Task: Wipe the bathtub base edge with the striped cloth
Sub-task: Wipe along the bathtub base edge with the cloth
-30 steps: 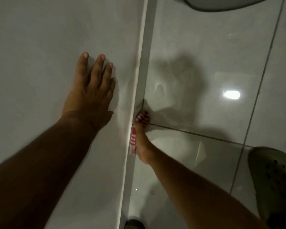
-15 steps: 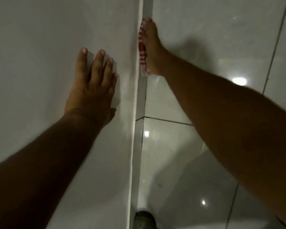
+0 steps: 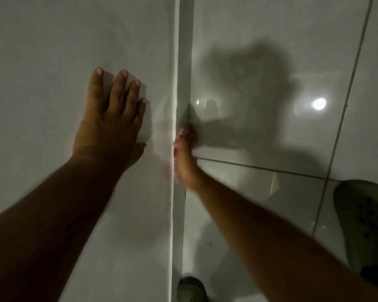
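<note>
The white bathtub side (image 3: 52, 51) fills the left half of the view. Its base edge (image 3: 184, 62) runs as a narrow vertical strip down the middle, meeting the floor. My left hand (image 3: 111, 123) lies flat on the tub side, fingers spread, holding nothing. My right hand (image 3: 184, 160) is blurred and presses the red-and-white striped cloth (image 3: 176, 147) against the base edge; only a thin sliver of cloth shows between the hand and the edge.
Glossy grey floor tiles (image 3: 271, 51) with dark grout lines lie to the right, reflecting a ceiling light. A green clog (image 3: 367, 223) is at the right edge and another shoe toe (image 3: 191, 288) shows at the bottom beside the base edge.
My right hand with the cloth has slid back along the base edge toward me from the far position. The left hand has stayed flat on the tub side.
</note>
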